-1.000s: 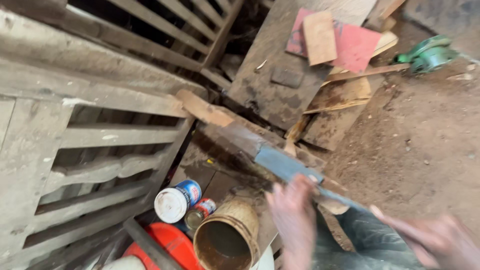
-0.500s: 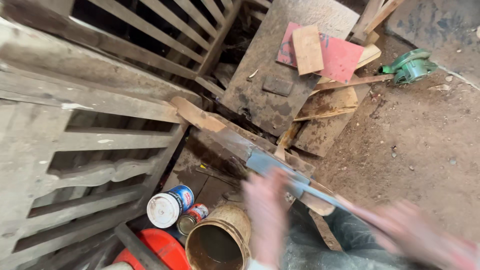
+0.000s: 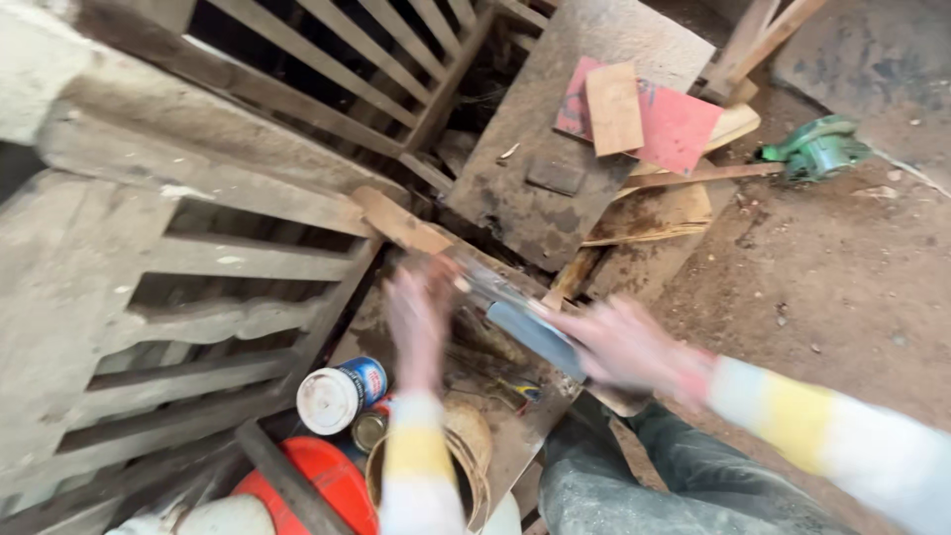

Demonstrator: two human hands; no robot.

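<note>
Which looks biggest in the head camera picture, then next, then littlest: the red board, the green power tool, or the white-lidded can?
1. Red board, clearly biggest.
2. Green power tool and white-lidded can look about alike. The can sits nearer the camera, so I won't rank those two.

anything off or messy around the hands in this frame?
Yes. Offcuts lie strewn: a red board and plank askew on a stained panel. A green power tool sits on bare dirt. Both hands are motion-blurred.

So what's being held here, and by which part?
Right hand grips the near end of a grey-blue flat bar. Left hand is too blurred to tell.
</note>
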